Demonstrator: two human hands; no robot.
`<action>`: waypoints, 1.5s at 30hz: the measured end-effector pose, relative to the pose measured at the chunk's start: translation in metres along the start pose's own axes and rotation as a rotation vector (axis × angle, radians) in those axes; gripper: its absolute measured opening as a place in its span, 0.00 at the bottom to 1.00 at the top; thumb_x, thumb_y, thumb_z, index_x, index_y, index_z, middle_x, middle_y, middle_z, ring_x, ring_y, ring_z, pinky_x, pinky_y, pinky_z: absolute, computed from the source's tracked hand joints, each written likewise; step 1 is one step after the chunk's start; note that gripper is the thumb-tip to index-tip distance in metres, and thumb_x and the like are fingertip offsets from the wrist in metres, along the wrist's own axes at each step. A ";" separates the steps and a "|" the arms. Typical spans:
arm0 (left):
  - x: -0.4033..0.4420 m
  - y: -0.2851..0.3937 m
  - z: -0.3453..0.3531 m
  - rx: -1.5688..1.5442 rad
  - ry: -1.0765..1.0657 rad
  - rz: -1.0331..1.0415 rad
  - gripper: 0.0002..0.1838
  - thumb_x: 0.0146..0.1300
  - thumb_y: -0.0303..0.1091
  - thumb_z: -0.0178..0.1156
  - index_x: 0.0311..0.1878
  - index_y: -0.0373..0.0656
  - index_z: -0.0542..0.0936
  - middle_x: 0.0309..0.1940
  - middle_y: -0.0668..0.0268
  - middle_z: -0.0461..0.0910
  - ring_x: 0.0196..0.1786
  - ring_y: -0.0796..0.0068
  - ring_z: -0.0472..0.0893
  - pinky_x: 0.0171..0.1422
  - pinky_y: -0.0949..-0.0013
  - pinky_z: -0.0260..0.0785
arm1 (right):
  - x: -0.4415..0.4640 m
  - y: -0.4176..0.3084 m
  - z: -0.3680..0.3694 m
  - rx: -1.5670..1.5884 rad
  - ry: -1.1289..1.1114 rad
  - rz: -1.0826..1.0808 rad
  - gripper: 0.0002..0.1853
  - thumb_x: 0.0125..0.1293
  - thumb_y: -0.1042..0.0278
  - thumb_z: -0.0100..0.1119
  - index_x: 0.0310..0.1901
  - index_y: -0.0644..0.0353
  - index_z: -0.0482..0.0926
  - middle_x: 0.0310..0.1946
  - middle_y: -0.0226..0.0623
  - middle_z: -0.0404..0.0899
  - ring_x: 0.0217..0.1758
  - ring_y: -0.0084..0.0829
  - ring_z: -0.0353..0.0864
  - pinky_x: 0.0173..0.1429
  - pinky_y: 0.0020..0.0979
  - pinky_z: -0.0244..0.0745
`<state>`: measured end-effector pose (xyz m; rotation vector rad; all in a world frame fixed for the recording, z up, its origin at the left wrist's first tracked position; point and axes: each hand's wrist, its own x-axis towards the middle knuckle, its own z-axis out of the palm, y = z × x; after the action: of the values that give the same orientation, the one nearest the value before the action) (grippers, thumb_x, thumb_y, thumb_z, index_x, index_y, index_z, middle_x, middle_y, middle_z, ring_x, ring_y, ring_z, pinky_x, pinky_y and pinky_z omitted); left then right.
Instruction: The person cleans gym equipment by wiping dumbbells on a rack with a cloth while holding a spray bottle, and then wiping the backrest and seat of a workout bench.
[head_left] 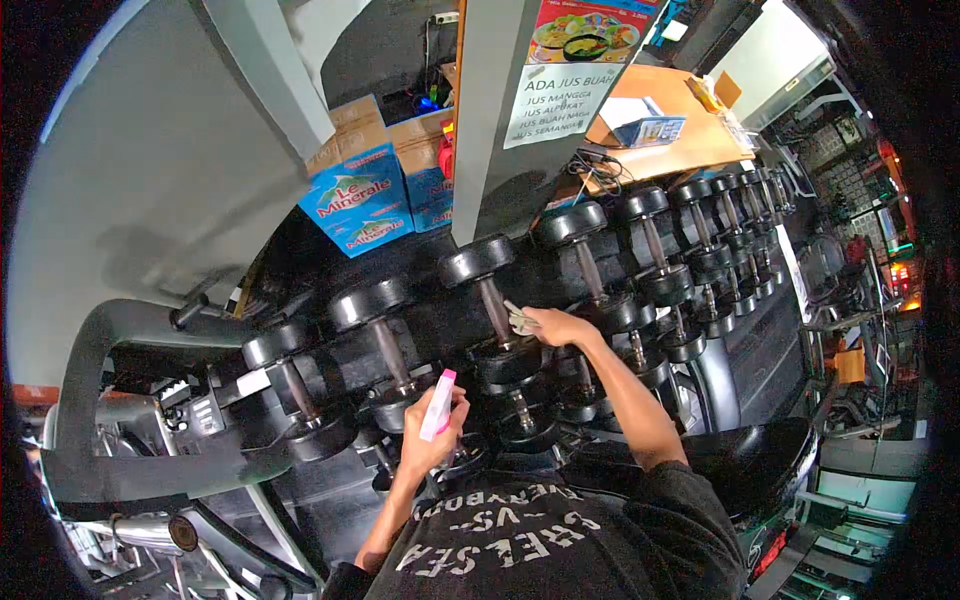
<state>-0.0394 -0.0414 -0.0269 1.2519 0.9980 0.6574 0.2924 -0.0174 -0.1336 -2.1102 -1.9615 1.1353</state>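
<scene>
My left hand (428,440) is closed around a spray bottle with a pink and white top (438,405), held low in front of the rack. My right hand (558,328) grips a folded pale cloth (521,319), which touches or sits right beside the metal handle of a black dumbbell (492,308). Left of that dumbbell lies another dumbbell (388,352), close above my left hand. A further dumbbell (590,268) is on the right side of my right hand. The bottle's lower body is hidden by my fingers.
Dumbbells fill a two-tier rack running to the upper right. A grey pillar (497,130) and blue water cartons (358,200) stand behind it. A wooden desk (700,130) is beyond. Gym machine frames (90,400) flank the left; a black padded bench (750,460) lies right.
</scene>
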 end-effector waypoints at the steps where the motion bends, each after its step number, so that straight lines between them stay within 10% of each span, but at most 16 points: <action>1: 0.000 0.002 0.001 0.013 -0.012 0.042 0.09 0.61 0.27 0.62 0.44 0.36 0.78 0.28 0.67 0.80 0.22 0.83 0.77 0.26 0.76 0.69 | -0.005 -0.018 -0.006 0.088 -0.074 0.113 0.27 0.67 0.63 0.51 0.66 0.62 0.62 0.56 0.56 0.74 0.59 0.54 0.73 0.60 0.47 0.69; 10: -0.006 0.018 -0.001 -0.004 0.027 0.005 0.07 0.60 0.21 0.58 0.42 0.34 0.76 0.32 0.65 0.79 0.25 0.81 0.77 0.28 0.75 0.69 | -0.044 -0.123 -0.078 -0.089 -0.298 -0.001 0.22 0.64 0.67 0.54 0.61 0.56 0.70 0.52 0.51 0.78 0.57 0.52 0.75 0.58 0.47 0.70; 15: 0.002 0.022 0.010 -0.008 0.020 0.017 0.07 0.60 0.21 0.57 0.41 0.35 0.76 0.30 0.66 0.79 0.24 0.82 0.76 0.27 0.76 0.68 | -0.003 -0.112 0.044 -0.187 0.259 -0.382 0.21 0.59 0.66 0.56 0.55 0.56 0.73 0.51 0.44 0.79 0.51 0.47 0.80 0.52 0.46 0.77; 21: -0.009 0.030 0.013 0.117 -0.028 0.117 0.05 0.60 0.21 0.57 0.39 0.35 0.76 0.28 0.67 0.78 0.23 0.82 0.76 0.26 0.76 0.67 | -0.008 -0.127 0.039 -0.203 0.015 -0.361 0.19 0.59 0.59 0.57 0.52 0.52 0.77 0.47 0.39 0.78 0.52 0.42 0.79 0.52 0.43 0.76; 27: -0.028 0.013 0.007 0.047 0.009 0.036 0.12 0.60 0.26 0.62 0.47 0.37 0.78 0.31 0.68 0.81 0.23 0.83 0.77 0.28 0.76 0.69 | -0.036 -0.110 -0.022 -0.040 -0.154 -0.008 0.24 0.64 0.58 0.55 0.61 0.55 0.69 0.55 0.47 0.77 0.60 0.48 0.74 0.57 0.42 0.72; 33: -0.035 0.006 0.009 0.067 -0.030 0.012 0.11 0.61 0.30 0.62 0.46 0.38 0.78 0.27 0.69 0.79 0.22 0.84 0.77 0.26 0.75 0.70 | -0.083 -0.047 -0.042 -0.076 0.216 0.375 0.25 0.63 0.67 0.52 0.63 0.57 0.68 0.56 0.50 0.75 0.57 0.51 0.75 0.60 0.44 0.72; 41: -0.033 -0.013 0.036 0.226 -0.107 -0.032 0.12 0.61 0.36 0.64 0.43 0.39 0.79 0.25 0.66 0.79 0.26 0.81 0.77 0.33 0.70 0.71 | -0.146 -0.019 0.039 0.866 0.782 0.311 0.33 0.71 0.58 0.54 0.67 0.76 0.60 0.68 0.52 0.63 0.72 0.39 0.61 0.73 0.32 0.52; 45: -0.026 -0.019 0.050 0.260 -0.154 -0.035 0.13 0.60 0.36 0.64 0.43 0.38 0.79 0.26 0.60 0.80 0.30 0.76 0.79 0.40 0.68 0.72 | -0.152 -0.017 0.082 1.136 0.891 0.420 0.33 0.70 0.59 0.56 0.69 0.70 0.59 0.65 0.44 0.68 0.68 0.33 0.66 0.69 0.30 0.59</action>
<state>-0.0084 -0.0909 -0.0387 1.4854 0.9963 0.4048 0.2455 -0.1833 -0.1136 -1.7845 -0.3175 0.7630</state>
